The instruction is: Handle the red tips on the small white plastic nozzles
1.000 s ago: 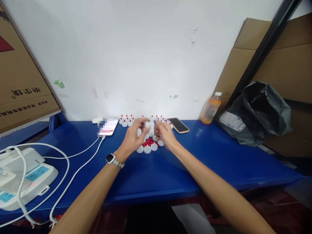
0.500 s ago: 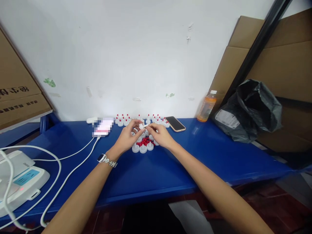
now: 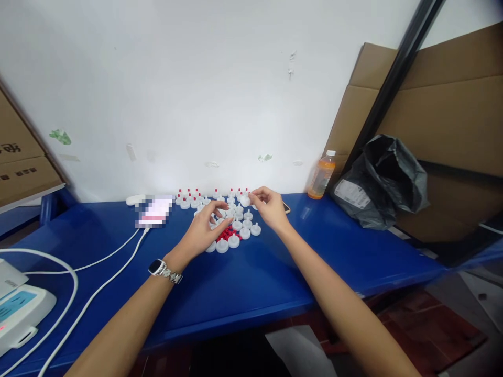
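One head-worn view looks forward and slightly down from above the near edge of the long blue tabletop, facing the white plaster wall behind it; both forearms reach away from the lens

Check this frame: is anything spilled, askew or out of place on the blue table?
Nothing spilled or damaged. The red tips lie in a loose heap among white caps on the blue table, between the left hand and right hand.
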`<state>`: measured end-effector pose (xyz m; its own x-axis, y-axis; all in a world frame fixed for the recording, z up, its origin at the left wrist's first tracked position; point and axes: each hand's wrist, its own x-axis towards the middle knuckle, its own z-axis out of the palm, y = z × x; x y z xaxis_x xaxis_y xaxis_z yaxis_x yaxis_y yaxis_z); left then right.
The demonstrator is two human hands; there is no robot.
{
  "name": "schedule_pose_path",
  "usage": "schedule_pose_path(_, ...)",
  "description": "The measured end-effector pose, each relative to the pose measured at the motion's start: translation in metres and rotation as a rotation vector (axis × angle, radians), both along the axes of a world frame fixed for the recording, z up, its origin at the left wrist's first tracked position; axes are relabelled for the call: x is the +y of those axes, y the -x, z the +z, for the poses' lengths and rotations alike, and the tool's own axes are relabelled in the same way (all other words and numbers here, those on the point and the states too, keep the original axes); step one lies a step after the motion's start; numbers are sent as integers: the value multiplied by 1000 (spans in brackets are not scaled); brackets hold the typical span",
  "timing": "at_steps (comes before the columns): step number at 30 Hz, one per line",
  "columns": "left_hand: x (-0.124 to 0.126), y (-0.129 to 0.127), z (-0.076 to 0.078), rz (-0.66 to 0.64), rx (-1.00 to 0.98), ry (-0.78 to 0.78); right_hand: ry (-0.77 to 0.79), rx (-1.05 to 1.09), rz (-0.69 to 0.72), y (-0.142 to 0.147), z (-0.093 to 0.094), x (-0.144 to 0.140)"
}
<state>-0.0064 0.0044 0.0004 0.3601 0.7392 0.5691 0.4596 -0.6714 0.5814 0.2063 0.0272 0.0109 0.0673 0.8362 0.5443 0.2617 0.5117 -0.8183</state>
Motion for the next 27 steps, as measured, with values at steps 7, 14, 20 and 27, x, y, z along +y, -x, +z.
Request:
schedule_pose_path(7, -1, -1, 0, 7, 83, -15, 222, -478, -298, -28, 0, 2)
schedule_pose_path(14, 3, 0, -4, -5, 89, -1, 298, -677, -282, -20, -6, 1)
schedule_pose_path(20, 3, -1, -2, -32, 78, -5, 303, -600, -200, -22, -10, 8)
schedule_pose_path(27, 16, -20, 17, -86, 143, 9, 297, -593, -389, -41, -11, 27)
